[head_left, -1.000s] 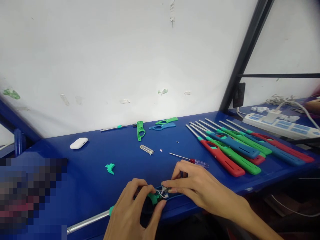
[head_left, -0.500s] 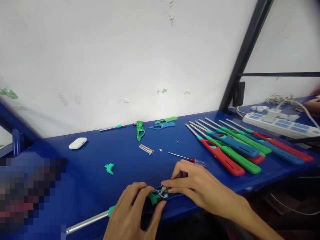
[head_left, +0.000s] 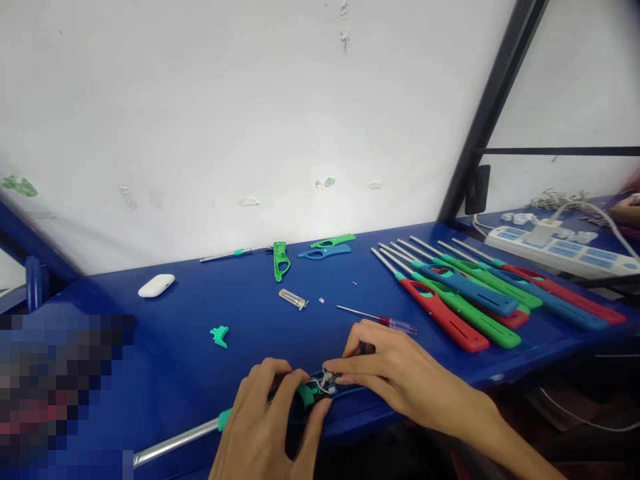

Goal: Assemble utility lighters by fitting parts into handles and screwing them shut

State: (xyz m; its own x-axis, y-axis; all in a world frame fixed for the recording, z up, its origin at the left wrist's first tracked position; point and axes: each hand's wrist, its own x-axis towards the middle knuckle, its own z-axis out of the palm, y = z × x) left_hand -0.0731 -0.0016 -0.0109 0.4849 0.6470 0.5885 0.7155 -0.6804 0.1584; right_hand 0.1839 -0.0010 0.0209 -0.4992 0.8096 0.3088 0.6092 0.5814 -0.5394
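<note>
Near the table's front edge, my left hand (head_left: 263, 417) is closed around an opened blue stick lighter (head_left: 175, 443). Its metal tube points to the lower left, and its green trigger (head_left: 307, 396) shows between my thumb and fingers. White wires (head_left: 320, 385) lie in the open shell. My right hand (head_left: 395, 370) pinches with thumb and forefinger over those wires; the small greyish part at its fingertips is mostly hidden. A loose green trigger (head_left: 219, 336) lies to the left. Behind my hands are a clear fuel tank (head_left: 293, 299) and a screwdriver (head_left: 395, 325).
Several assembled red, green and blue stick lighters (head_left: 470, 293) lie on the right. Shell halves (head_left: 325, 251), a green shell piece (head_left: 280, 260) and a metal tube (head_left: 225, 256) lie along the wall. A white case (head_left: 157, 285) sits left, a power strip (head_left: 565, 250) far right.
Both hands stay at the lighter with nearly the same grip. My left hand has shifted very slightly; the loose parts on the table have not moved.
</note>
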